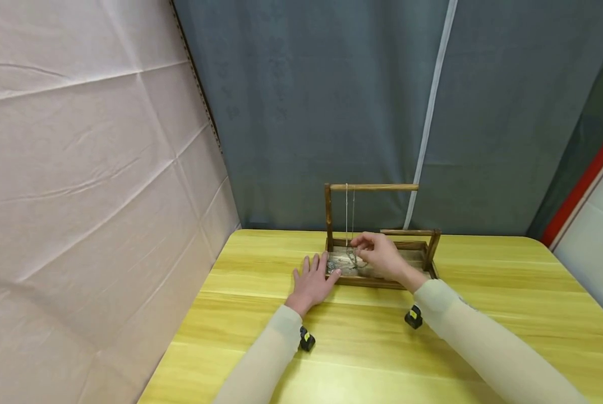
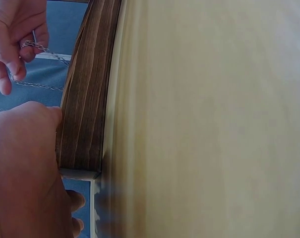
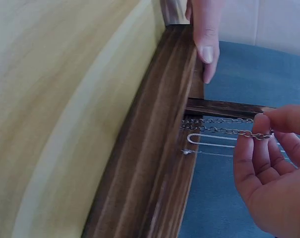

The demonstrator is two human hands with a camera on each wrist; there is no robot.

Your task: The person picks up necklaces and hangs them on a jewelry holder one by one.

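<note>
Right wrist view shows the right hand point(image 3: 271, 163) pinching a thin, limp chain point(image 3: 224, 130) over the wooden stand point(image 3: 154, 144) near the desk's point(image 1: 382, 336) far edge, light, tangle-prone, best pinched by links, while the left hand point(image 1: 312, 280) lies flat against the stand.

Yellow wood-grain worktop point(image 1: 362, 348), glossy, rounded far-right corner. Behind it a grey-blue curtain point(image 1: 306, 101) covers the back wall, with a pale vertical strip point(image 1: 432, 106) running down it to the worktop's far edge. Left side: creased white sheet point(image 1: 79, 185), dark dotted seam where it meets the curtain. Far right: red diagonal band point(image 1: 584, 179) next to a white panel point(image 1: 596, 221). Wrist views show only worktop surface, blurred up close.
</note>
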